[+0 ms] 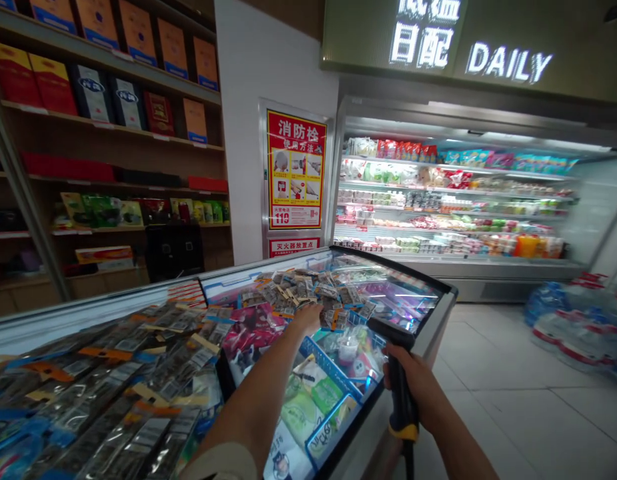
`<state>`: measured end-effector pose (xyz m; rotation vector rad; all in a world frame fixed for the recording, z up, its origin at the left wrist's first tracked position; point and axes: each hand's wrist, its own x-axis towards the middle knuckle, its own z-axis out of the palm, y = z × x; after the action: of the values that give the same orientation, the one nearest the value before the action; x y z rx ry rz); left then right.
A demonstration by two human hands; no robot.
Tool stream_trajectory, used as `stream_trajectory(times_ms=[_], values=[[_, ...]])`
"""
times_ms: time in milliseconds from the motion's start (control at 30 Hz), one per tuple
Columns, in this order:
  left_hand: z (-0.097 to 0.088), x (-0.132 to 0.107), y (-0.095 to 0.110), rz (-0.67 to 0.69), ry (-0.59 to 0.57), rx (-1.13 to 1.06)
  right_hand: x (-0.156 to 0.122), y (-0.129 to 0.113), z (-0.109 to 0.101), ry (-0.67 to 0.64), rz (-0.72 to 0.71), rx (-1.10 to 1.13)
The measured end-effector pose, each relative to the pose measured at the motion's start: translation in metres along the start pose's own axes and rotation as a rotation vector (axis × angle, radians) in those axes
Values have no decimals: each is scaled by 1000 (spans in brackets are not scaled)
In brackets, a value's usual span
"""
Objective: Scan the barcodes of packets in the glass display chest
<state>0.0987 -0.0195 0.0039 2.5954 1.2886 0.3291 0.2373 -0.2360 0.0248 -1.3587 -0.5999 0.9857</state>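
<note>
My right hand (416,383) is wrapped round the dark grip of a handheld barcode scanner (402,400), with its head over the freezer's right edge and a cord at its base. My left arm reaches across the chest freezer (441,317). At its end my left hand (308,319) touches or hovers over a heap of small flat packets (301,290) with barcode labels; its fingers are mostly hidden. A larger pile of similar packets (123,373) covers the left side. Under my left arm lie green-and-white frozen packages (308,400) in blue wire baskets (333,367).
Wooden shelves (133,120) with boxed goods stand at the left. A red and yellow fire hydrant notice (296,170) hangs on the wall. A lit display fridge (453,193) stands behind at the right, with bottled water packs (573,333) on the floor.
</note>
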Motion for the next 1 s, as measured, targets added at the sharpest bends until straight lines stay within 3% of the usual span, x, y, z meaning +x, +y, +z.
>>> stream_trajectory(times_ms=[167,267,400,500,633,767,1000], values=[[-9,-13,-9,44,-110,73,-1,1,15,3,8,8],[-13,-31,-15,58,-86,28,-7,2,28,-35,18,-16],[-14,-62,-14,-245,125,24,-17,2,39,-74,8,-27],[-10,-79,-8,-409,182,-16,-23,3,41,-57,8,-29],[0,-83,-3,-407,137,-228,-30,2,43,-54,16,-31],[5,-75,-7,-514,177,-553,-39,-3,44,-63,2,-36],[-23,-79,-25,-437,389,-1206,-51,-5,57,-166,24,-85]])
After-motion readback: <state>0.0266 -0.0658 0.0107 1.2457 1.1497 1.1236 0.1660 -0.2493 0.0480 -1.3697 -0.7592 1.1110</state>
